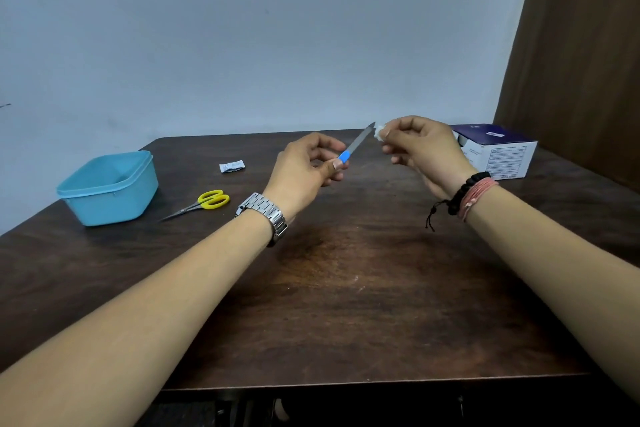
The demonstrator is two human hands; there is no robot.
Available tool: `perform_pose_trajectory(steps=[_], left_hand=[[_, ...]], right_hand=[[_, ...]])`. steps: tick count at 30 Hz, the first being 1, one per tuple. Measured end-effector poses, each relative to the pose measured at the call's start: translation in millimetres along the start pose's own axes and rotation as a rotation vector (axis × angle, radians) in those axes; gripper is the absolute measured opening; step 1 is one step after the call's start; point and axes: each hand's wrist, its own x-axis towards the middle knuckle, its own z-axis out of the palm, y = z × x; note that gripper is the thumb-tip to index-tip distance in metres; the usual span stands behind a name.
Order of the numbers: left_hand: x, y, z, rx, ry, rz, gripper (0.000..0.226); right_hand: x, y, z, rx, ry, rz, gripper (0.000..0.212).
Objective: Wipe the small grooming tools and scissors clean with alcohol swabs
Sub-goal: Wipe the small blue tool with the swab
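Dark wood tabletop (346,288) is sitting under a pale blue wall. Fingers (334,164) of the left hand (304,170) are pinching the blue handle of a nail file (356,144), and its long metal blade is pointing up and right. Right hand (422,149) is pinching a white alcohol swab (380,132) just beside the blade's tip, nearly touching. Farther left, yellow-handled scissors (199,204) are lying by a blue tub (107,187), still waiting, I think.

A dark wooden worktop (346,288) stands against a plain pale blue-grey wall (242,28); a brown curtain (581,62) hangs at far right.
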Motion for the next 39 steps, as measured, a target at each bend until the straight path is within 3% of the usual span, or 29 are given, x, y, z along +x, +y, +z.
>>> perform_pose_trajectory(steps=[8, 16, 25, 39], left_hand=[[0.5, -3.3, 0.6, -0.044, -0.012, -0.017, 0.018], [1.2, -4.4, 1.3, -0.035, -0.007, -0.033, 0.021], [0.3, -4.3, 2.4, -0.001, -0.025, -0.025, 0.021], [2.7, -6.2, -1.1, 0.034, 0.006, -0.04, 0.023]], right_hand=[[-12.7, 16.1, 22.4, 0.078, -0.209, 0.09, 0.011], [-11.0, 14.9, 18.2, 0.056, -0.216, 0.081, 0.024], [-12.0, 16.7, 18.4, 0.044, -0.162, 0.122, 0.01], [-7.1, 15.1, 16.1, 0.032, -0.283, 0.187, 0.007]])
